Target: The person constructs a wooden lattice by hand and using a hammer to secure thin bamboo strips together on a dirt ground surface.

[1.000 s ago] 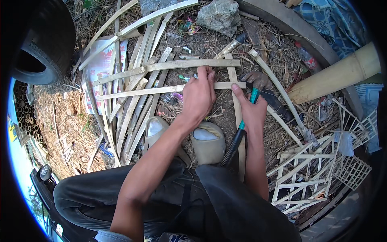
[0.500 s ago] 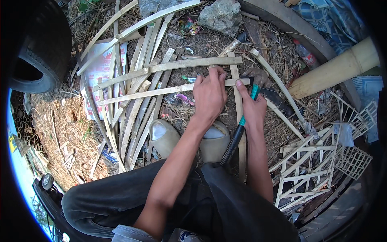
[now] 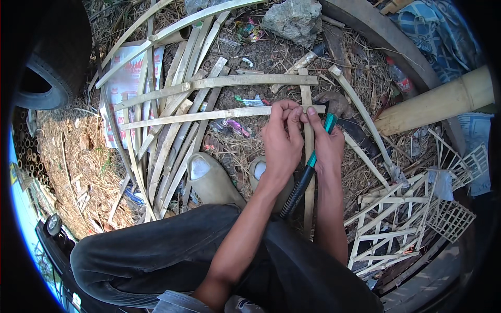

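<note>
My left hand (image 3: 284, 135) is closed in a pinch over the crossing of two pale bamboo strips; what its fingertips hold, if anything, is too small to tell. One is a long crosswise strip (image 3: 209, 116); the other is an upright strip (image 3: 309, 203) running toward my legs. My right hand (image 3: 329, 148) is wrapped round a hammer (image 3: 297, 190) with a green and black handle, its thumb pressed on the crossing beside my left fingertips. The hammer's dark head shows partly by the crosswise strip's end. Farther off, a curved strip (image 3: 240, 81) lies across the upright strip's far end.
Many loose strips (image 3: 177, 125) are heaped at the left. A grey rock (image 3: 293, 22) lies at the far side, with a thick bamboo pole (image 3: 438, 101) at the right. Lattice pieces (image 3: 389, 229) rest at the near right. A tyre (image 3: 49, 78) stands far left.
My left hand has moved right and slightly nearer, from above the crosswise strip to its crossing beside my right thumb. The right hand still holds the hammer. My legs and the view have shifted slightly.
</note>
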`<state>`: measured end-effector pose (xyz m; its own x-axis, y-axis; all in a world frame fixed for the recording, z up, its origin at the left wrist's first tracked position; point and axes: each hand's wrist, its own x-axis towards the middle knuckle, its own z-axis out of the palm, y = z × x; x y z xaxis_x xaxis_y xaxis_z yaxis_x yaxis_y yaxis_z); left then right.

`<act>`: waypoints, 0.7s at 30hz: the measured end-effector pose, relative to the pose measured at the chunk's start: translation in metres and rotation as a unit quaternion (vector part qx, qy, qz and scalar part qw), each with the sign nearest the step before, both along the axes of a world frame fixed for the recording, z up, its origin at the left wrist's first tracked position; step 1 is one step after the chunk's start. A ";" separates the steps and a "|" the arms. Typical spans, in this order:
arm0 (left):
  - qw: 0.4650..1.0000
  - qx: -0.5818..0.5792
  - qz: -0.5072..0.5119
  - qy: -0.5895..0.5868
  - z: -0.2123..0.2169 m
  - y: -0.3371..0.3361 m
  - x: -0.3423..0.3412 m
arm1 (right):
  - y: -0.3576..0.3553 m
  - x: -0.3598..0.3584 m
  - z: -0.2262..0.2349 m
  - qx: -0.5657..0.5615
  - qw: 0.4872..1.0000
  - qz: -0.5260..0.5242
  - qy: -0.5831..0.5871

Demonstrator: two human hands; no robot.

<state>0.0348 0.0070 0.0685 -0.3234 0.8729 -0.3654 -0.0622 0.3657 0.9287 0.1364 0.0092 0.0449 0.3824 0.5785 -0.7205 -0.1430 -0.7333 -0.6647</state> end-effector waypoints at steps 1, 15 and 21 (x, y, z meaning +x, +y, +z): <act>1.000 -0.002 0.000 -0.021 -0.001 0.000 -0.001 | 0.001 -0.002 0.001 0.008 1.000 -0.006 0.019; 0.995 -0.070 -0.045 -0.051 0.007 -0.009 -0.010 | 0.001 0.009 -0.001 -0.022 0.999 -0.006 0.030; 0.992 -0.009 -0.078 0.095 -0.003 -0.004 -0.017 | 0.005 0.006 0.004 -0.009 1.000 -0.002 0.004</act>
